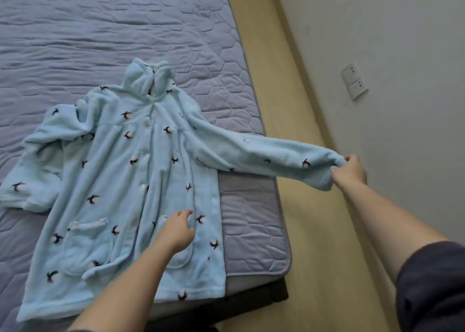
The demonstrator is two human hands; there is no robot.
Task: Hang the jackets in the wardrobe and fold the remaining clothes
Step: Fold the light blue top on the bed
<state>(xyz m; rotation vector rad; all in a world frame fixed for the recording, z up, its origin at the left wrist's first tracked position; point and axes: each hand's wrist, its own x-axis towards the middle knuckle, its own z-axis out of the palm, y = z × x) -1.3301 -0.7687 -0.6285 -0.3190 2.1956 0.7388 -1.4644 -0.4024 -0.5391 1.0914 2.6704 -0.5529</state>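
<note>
Right hand [351,169] grips the cuff of the outstretched sleeve [264,153], fingers curled round the fleece, holding it taut past the bed's right edge and above the floor [289,105]. Left hand [177,231] rests on the garment's front near the hem, fingers relaxed and holding nothing.

The pale blue fleece garment [120,180] lies face up and buttoned by the near right corner of the bed [125,30]. Its other sleeve [37,160] is bunched.

Assessment: the garment is spread out and no fold is made yet. No wardrobe, hanger or other clothes are visible. A wall socket [354,81] sits beyond the floor.

Robe [130,170] lies on bed [75,30], wall socket [354,81] right.
</note>
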